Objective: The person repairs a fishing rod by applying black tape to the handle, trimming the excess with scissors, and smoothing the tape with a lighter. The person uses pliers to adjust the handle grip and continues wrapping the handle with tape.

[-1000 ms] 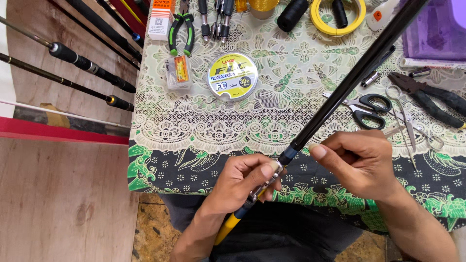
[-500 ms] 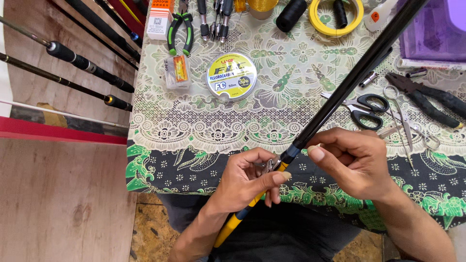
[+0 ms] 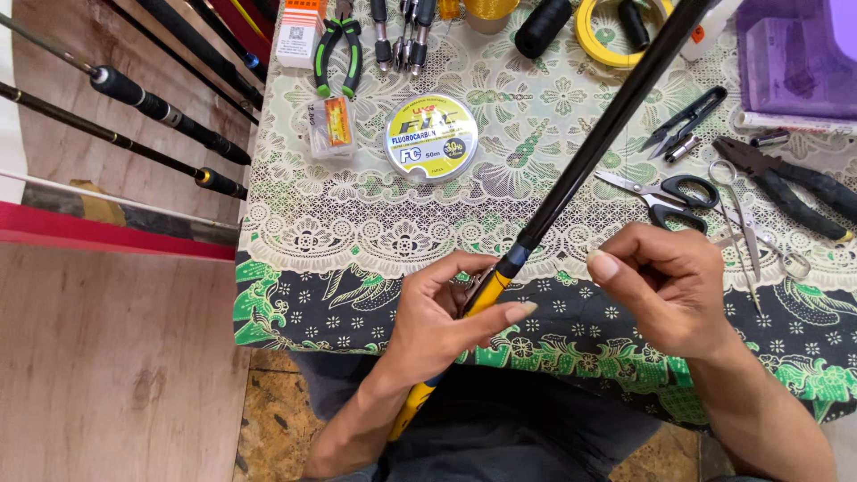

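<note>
Left hand (image 3: 437, 321) grips the fishing rod (image 3: 589, 161), fingers closed around its yellow section; the rod slants toward 1 o'clock over the table (image 3: 357, 223). Right hand (image 3: 669, 286), fingers loosely curled and holding nothing visible, sits at 3 o'clock, just beside the rod.

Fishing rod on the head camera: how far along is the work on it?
Done: tools laid out, line spool and scissors on the table. In hand: left hand grips the fishing rod at its yellow section; right hand pinches beside it, contact unclear. Left: no line visible on the rod.
</note>
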